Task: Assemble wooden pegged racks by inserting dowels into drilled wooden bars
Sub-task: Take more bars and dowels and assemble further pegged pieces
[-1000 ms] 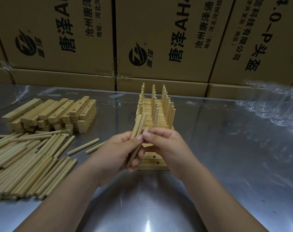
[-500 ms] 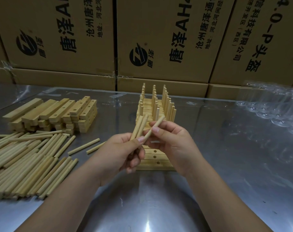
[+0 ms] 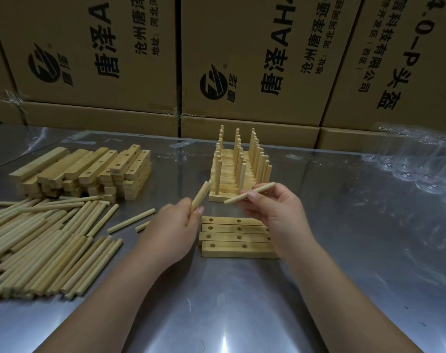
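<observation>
My left hand (image 3: 172,230) grips a small bundle of dowels (image 3: 201,194) that point up and to the right. A single dowel (image 3: 249,192) lies nearly level in the pinch of my right hand (image 3: 275,212), just above several drilled bars (image 3: 232,240) lying side by side with empty holes facing up. Behind them stands a row of finished racks (image 3: 239,171) with upright pegs. The right ends of the drilled bars are hidden by my right hand.
Loose dowels (image 3: 46,238) are heaped at the left on the metal table (image 3: 356,250). A stack of drilled bars (image 3: 89,171) sits behind them. Clear plastic wrap (image 3: 415,161) lies at the far right. Cardboard boxes (image 3: 242,59) wall off the back.
My right hand has drawn one dowel out of the bundle and moved right and up with it. The hands have parted, uncovering the drilled bars below.
</observation>
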